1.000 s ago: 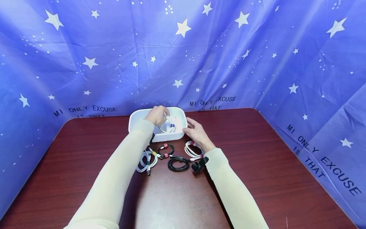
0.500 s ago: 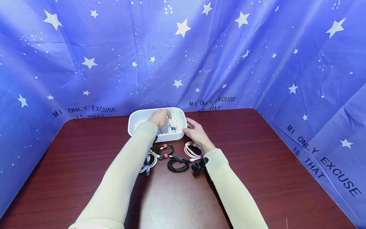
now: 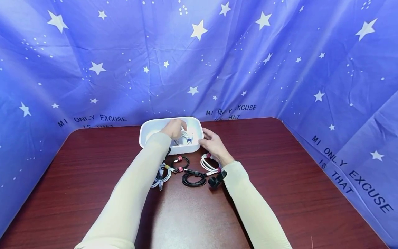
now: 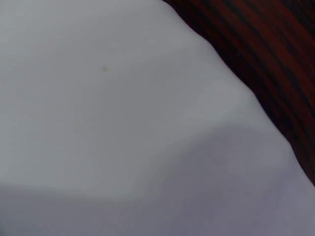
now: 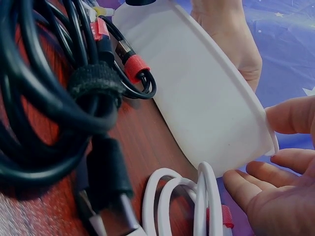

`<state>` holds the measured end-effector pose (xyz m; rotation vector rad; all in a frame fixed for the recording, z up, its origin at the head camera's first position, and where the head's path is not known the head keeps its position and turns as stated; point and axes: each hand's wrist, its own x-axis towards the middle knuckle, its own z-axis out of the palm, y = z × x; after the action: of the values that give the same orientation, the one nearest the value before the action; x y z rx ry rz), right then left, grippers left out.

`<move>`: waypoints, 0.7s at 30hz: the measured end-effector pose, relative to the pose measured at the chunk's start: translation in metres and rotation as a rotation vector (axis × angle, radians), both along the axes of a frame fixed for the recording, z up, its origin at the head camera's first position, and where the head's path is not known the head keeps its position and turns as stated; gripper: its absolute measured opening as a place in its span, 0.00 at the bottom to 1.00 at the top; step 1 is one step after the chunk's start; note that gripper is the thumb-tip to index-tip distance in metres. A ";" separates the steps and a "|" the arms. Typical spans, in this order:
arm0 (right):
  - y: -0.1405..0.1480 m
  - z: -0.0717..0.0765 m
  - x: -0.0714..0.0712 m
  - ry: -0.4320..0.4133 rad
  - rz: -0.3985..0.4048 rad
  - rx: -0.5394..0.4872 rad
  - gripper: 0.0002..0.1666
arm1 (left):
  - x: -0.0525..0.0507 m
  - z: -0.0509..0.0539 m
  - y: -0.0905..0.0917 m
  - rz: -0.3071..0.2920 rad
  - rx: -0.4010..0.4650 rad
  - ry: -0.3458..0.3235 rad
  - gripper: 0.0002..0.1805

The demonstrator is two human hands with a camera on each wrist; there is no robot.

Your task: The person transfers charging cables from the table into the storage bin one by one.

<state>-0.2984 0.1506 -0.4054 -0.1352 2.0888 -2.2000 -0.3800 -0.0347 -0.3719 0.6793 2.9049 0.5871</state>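
Note:
A white box [image 3: 189,149] stands near the table's back edge; its outer wall [image 4: 113,98] fills most of the left wrist view. Inside it, toward the right end, lies a coiled white cable [image 3: 188,140] with a dark blue tie. My left hand [image 3: 174,128] hangs over the box just above this coil, its fingers loosely bent and partly hidden. With my right hand [image 3: 214,142] I hold the box's right end, the thumb at the rim and the fingers [image 5: 241,189] against the outer wall.
In front of the box lie a black coil with a dark tie [image 3: 194,180], a smaller black cable with red ties [image 3: 188,162], a white coil with red ties [image 3: 203,163] and a pale coil [image 3: 166,177], partly behind my left sleeve. A starry blue curtain [image 3: 174,86] hangs behind.
My left hand has shifted slightly right within the box. The blue-tied coil, upright at its fingers before, has dropped lower and lies flatter, let go. My right hand has stayed put.

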 end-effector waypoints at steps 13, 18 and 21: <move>0.000 -0.002 -0.002 0.003 -0.005 0.010 0.38 | 0.004 0.008 -0.002 -0.045 0.013 0.002 0.18; 0.001 0.000 0.000 -0.001 0.002 -0.002 0.39 | 0.008 0.017 -0.005 -0.056 0.014 0.008 0.18; 0.000 0.001 0.000 -0.005 0.007 -0.005 0.40 | 0.013 0.025 -0.007 -0.072 0.017 0.019 0.17</move>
<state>-0.2983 0.1510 -0.4044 -0.1378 2.0775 -2.1989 -0.3668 -0.0412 -0.3471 0.7914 2.8818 0.6014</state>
